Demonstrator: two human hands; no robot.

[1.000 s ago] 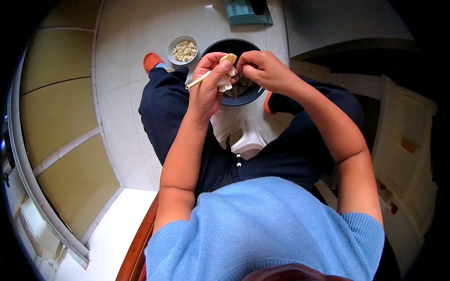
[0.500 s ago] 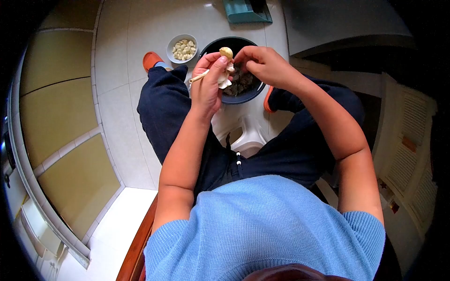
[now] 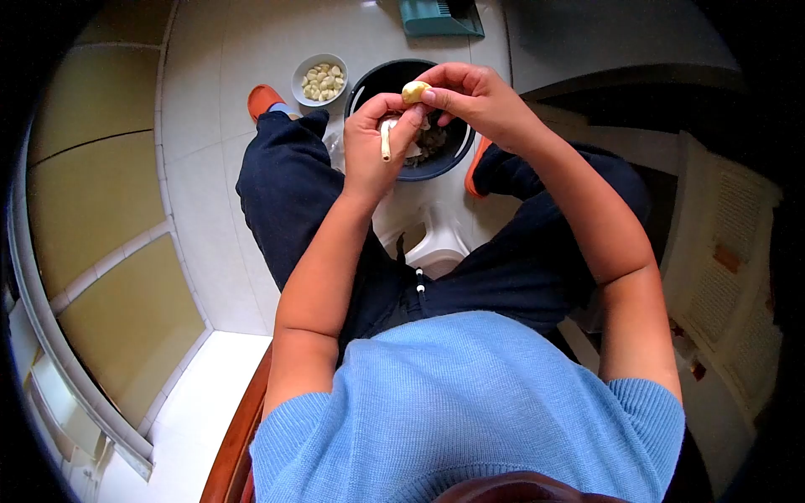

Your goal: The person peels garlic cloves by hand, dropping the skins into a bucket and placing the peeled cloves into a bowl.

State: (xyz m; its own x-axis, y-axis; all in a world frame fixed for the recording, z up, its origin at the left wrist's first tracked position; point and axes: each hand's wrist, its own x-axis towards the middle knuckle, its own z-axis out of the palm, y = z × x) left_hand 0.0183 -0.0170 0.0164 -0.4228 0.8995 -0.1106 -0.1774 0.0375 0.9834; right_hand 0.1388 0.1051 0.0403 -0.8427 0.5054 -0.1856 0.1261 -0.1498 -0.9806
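Observation:
My left hand [image 3: 373, 155] is closed around a partly broken garlic bulb [image 3: 386, 144], whose dry stalk sticks out toward me. White papery skin shows between the fingers, mostly hidden by them. A yellowish garlic clove [image 3: 414, 91] sits at the fingertips, pinched between the thumb and fingers of my right hand [image 3: 486, 101]. The left thumb and fingertips are right beside the clove; whether they touch it I cannot tell. Both hands are over a dark bucket [image 3: 363, 90] with brownish skins [image 3: 433, 144] inside.
A white bowl [image 3: 298, 84] of peeled garlic cloves [image 3: 323, 82] stands on the tiled floor left of the bucket. Beyond it lies a teal dustpan [image 3: 436, 23]. A white plastic stool [image 3: 440, 230] is between my legs, and orange shoes [image 3: 263, 100] flank the bucket.
My right hand has moved left to the clove and now pinches it. The left hand has turned, so the stalk points toward me instead of left. The view has shifted slightly.

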